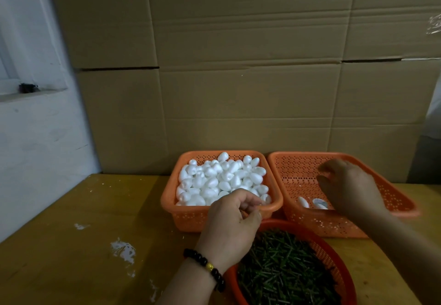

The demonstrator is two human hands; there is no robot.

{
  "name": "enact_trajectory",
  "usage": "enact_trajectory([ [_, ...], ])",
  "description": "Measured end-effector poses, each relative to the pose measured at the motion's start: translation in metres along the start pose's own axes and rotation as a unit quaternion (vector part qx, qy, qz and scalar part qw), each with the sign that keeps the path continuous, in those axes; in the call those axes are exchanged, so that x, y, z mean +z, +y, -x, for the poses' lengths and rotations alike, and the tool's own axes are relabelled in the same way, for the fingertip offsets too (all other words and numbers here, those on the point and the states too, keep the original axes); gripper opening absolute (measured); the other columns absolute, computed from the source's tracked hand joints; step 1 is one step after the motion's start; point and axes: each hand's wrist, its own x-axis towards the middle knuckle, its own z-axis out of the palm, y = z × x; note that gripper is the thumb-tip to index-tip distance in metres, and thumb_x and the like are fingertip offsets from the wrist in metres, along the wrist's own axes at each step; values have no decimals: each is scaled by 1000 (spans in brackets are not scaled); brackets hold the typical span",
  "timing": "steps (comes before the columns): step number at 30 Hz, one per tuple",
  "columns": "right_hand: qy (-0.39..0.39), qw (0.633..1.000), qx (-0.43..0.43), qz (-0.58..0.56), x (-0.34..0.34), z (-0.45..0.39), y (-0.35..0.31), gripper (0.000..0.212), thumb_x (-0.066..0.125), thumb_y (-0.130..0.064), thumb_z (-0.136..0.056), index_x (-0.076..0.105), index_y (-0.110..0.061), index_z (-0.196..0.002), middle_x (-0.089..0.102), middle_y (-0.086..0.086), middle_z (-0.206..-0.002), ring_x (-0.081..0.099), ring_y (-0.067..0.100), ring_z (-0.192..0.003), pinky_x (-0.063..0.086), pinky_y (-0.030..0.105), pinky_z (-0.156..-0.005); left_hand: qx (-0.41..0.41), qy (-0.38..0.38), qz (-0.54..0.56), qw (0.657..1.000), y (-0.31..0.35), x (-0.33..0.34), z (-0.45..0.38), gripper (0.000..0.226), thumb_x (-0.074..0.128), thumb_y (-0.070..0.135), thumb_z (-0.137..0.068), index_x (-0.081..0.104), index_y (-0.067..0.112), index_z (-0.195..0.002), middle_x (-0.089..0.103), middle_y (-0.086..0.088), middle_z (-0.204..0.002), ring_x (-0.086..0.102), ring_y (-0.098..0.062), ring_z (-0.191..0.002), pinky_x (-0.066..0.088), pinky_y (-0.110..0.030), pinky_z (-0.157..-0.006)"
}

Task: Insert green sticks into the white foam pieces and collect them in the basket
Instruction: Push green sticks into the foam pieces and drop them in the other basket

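My left hand (235,218) at foam basket (171,199) rim, fingers curled, can't tell if holding anything. Right hand (350,187) over second basket (298,175), fingers loose, spread.

A worn yellow-brown wooden tabletop (78,238) with white scuffed patches fills six to nine o'clock. Large flattened brown cardboard sheets (238,66) stand behind it at twelve. A whitewashed wall (40,137) with a recessed window ledge (31,92) sits at nine o'clock, dimly lit.
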Motion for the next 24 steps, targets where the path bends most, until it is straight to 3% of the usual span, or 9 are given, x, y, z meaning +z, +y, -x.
enact_trajectory([
  [2,34,993,-89,-69,-18,31,-19,15,66,-18,-82,65,-21,-96,64,-3,-93,61,16,-82,52,34,-68,-3,12,-10,1000,-2,-5,-7,20,65,18,-86,64,37,-85,63,18,-79,56,7,-66,45,-8,-58],
  [5,-87,979,-163,-83,-40,78,-41,9,56,-36,-80,56,-40,-88,57,-19,-87,60,0,-75,55,27,-63,-12,13,-47,999,-5,-14,-23,19,63,18,-88,63,37,-87,62,16,-80,55,10,-63,41,-6,-53],
  [8,-217,955,-201,17,-39,104,-52,23,46,-63,-76,53,-51,-94,53,-29,-102,54,-8,-97,38,44,-105,-20,-16,-108,994,-6,-19,-44,16,60,19,-89,65,31,-100,63,15,-83,57,7,-67,43,-9,-60],
  [10,-289,931,-220,43,-33,113,-58,37,45,-66,-81,45,-56,-117,47,-32,-117,43,-5,-117,21,40,-113,-41,-68,-153,985,-2,-19,-58,21,58,24,-89,64,29,-109,66,12,-100,60,-1,-97,46,-21,-89],
  [12,-323,921,-218,14,-24,120,-55,44,43,-61,-88,27,-56,-129,38,-31,-124,37,-3,-123,27,26,-109,-40,-131,-281,950,6,-18,-71,28,55,36,-88,62,35,-115,57,6,-132,35,-23,-138,16,-46,-118],
  [14,-307,924,-229,7,-17,123,-54,44,38,-61,-90,24,-53,-131,35,-29,-122,40,-3,-118,32,22,-104,-32,-190,-407,893,16,-15,-80,37,50,49,-89,57,41,-125,30,5,-154,9,-28,-146,-4,-52,-117],
  [19,-280,934,-221,1,-10,128,-56,44,38,-62,-88,32,-45,-128,36,-22,-118,45,1,-111,35,23,-99,-43,-215,-495,841,12,-1,-99,29,52,53,-84,59,39,-109,34,9,-144,27,-25,-133,14,-52,-111],
  [22,-284,934,-216,13,-10,127,-57,45,39,-63,-87,35,-40,-126,37,-18,-117,45,3,-112,34,23,-98,-22,-240,-564,790,-2,12,-111,73,41,73,-77,25,44,-142,16,9,-153,25,-27,-135,16,-59,-104],
  [24,-284,933,-221,25,-10,128,-58,46,36,-63,-87,34,-38,-126,38,-16,-117,44,4,-114,33,24,-98,-1,-239,-617,749,-9,20,-115,78,39,77,-76,17,46,-143,14,6,-152,24,-29,-133,18,-61,-101],
])
